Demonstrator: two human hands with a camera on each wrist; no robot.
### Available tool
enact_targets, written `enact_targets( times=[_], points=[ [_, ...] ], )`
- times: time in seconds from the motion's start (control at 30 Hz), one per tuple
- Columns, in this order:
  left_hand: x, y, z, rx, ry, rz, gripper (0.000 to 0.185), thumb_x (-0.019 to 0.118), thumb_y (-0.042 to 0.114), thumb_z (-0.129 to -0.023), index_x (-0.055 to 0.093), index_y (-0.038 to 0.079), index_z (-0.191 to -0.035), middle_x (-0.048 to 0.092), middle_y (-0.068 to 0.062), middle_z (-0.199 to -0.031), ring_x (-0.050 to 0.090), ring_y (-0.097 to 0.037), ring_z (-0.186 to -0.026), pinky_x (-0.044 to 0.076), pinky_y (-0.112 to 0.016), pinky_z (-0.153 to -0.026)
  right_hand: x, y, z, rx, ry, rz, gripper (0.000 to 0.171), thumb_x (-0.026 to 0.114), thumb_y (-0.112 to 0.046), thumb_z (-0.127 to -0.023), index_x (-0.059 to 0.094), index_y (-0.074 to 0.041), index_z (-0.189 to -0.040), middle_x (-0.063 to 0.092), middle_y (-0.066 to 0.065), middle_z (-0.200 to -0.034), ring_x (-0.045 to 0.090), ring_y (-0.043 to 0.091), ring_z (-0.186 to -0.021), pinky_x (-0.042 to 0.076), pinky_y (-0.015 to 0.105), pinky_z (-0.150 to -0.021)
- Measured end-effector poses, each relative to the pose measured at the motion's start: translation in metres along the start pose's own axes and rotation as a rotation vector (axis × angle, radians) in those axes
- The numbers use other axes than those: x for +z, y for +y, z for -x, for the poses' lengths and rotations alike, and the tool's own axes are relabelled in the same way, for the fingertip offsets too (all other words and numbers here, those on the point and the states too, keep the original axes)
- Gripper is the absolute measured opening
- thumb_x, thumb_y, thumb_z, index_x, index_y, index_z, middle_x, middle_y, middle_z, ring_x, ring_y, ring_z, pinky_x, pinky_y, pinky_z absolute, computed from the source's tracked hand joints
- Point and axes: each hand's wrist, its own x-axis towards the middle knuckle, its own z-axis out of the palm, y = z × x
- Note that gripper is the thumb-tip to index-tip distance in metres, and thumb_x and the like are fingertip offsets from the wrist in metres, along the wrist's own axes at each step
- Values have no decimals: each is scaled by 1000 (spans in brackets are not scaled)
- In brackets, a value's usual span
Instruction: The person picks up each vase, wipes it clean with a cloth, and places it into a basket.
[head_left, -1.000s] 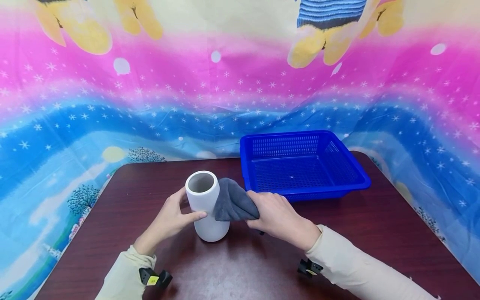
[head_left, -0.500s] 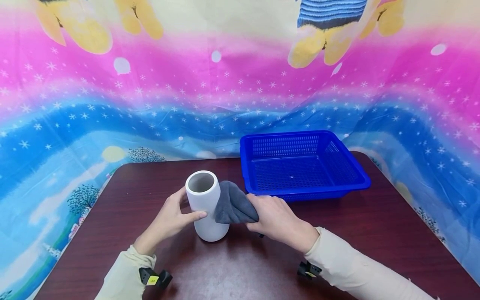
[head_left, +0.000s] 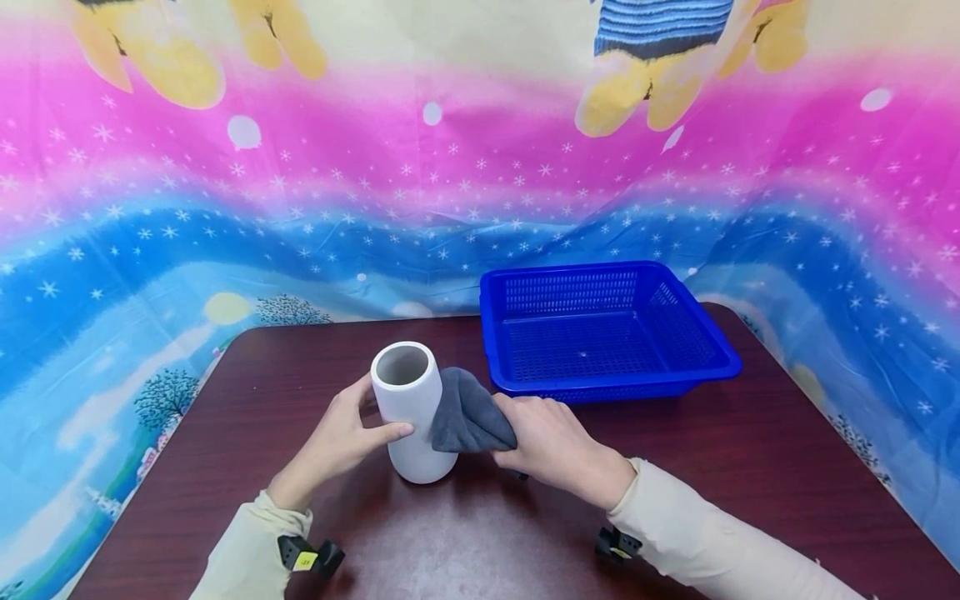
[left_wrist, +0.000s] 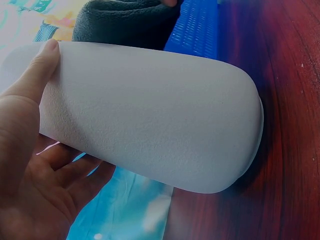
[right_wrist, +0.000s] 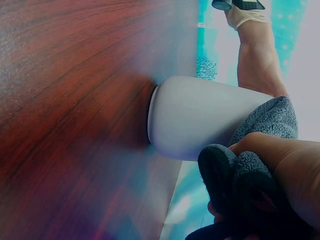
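Observation:
A white vase (head_left: 408, 408) with an open round mouth stands upright on the dark red-brown table (head_left: 450, 542). My left hand (head_left: 348, 433) grips its upper left side, thumb across the front and fingers behind, as the left wrist view shows too. In my right hand (head_left: 558, 442) is a folded grey cloth (head_left: 471, 417), whose loose end lies against the vase's right side. From the right wrist, the cloth (right_wrist: 265, 120) is seen bunched between the thumb and fingers, covering part of the vase (right_wrist: 195, 117). Most of the right fingers are hidden by the cloth.
Behind my right hand, at the back right of the table, sits a blue plastic basket (head_left: 611, 383) with slotted walls. A patterned cloth backdrop (head_left: 450, 183) hangs around the table's back and sides.
My right hand and the grey cloth have slid slightly down along the vase's right side. The left hand and the vase have stayed in place.

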Motion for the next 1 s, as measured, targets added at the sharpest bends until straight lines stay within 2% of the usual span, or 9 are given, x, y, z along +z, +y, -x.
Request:
enact_targets(
  times=[1.0],
  points=[
    [1, 0, 0, 5, 1, -5, 67, 85, 23, -83, 53, 8, -139, 69, -12, -126, 69, -28, -114, 56, -38, -94, 17, 4, 8, -10, -37, 23, 35, 82, -25, -71, 51, -17, -85, 49, -9, -66, 44, 9, -54, 33, 26, -44]
  ],
)
